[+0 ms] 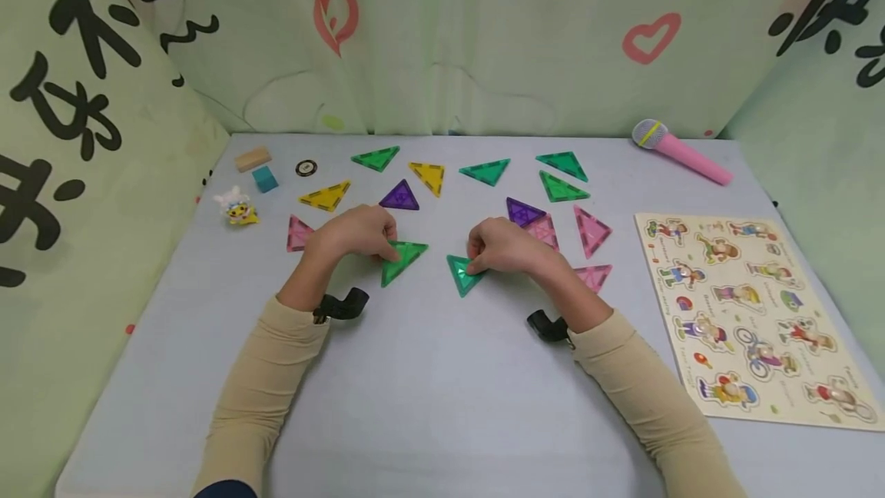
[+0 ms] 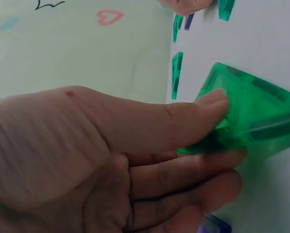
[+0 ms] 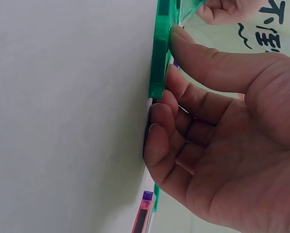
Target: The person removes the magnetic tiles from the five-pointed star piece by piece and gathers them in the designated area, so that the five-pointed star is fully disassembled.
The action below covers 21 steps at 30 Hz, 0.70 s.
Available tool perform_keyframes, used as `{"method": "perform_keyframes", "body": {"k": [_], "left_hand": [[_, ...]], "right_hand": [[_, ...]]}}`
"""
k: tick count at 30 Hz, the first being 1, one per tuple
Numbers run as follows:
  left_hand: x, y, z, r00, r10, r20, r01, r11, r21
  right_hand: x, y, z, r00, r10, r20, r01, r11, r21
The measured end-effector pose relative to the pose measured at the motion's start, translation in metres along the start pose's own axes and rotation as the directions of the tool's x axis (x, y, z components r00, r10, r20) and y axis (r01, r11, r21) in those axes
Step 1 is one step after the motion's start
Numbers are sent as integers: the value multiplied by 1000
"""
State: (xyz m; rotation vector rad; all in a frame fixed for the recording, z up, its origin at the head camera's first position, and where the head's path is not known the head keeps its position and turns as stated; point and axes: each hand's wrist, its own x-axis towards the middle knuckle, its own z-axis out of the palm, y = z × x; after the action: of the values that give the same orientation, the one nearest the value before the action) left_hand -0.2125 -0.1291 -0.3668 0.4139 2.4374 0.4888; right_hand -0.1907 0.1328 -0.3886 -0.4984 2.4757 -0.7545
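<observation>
My left hand (image 1: 361, 234) pinches a translucent green triangular magnetic tile (image 1: 406, 260) between thumb and fingers, close over the white table. In the left wrist view the thumb lies across one corner of that tile (image 2: 261, 104), with fingers beneath. To the right, my right hand (image 1: 508, 244) pinches a second green triangular tile (image 1: 462, 278) at its edge. The right wrist view shows this tile (image 3: 160, 53) nearly edge-on. A gap separates the two tiles. Near the left hand lie a pink tile (image 1: 298, 234) and a purple tile (image 1: 400, 197); another purple tile (image 1: 524, 213) lies behind the right hand.
More triangular tiles lie behind, including a yellow one (image 1: 326, 197) and a green one (image 1: 561, 187). At back left are a wooden block (image 1: 253, 159), blue cube (image 1: 265, 179), round token (image 1: 306, 167) and figurine (image 1: 239, 208). A pink microphone (image 1: 691, 158) and picture puzzle board (image 1: 747, 313) occupy the right.
</observation>
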Motion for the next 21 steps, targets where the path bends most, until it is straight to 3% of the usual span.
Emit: {"method": "perform_keyframes", "body": {"k": [5,8,11,15,21], "left_hand": [[-17,5,2,996,-60,68,52,993,107],[-29,4,3,991,-112,74,97,978,183],[-37,5,6,988,-149,33,138,962,234],[-43,8,11,989,-144,-45,150,953,264],[-44,7,13,991,-114,-75,129,963,237]], "right_hand": [[-1,0,0,1000,2,6,-2,1000,9],[-2,0,-1,1000,6,3,-6,1000,4],[-3,1,-1,1000,4,1,-4,1000,-1],[-4,2,-1,1000,-3,-10,3,1000,-8],[-2,3,4,999,6,-49,-7,1000,-27]]}}
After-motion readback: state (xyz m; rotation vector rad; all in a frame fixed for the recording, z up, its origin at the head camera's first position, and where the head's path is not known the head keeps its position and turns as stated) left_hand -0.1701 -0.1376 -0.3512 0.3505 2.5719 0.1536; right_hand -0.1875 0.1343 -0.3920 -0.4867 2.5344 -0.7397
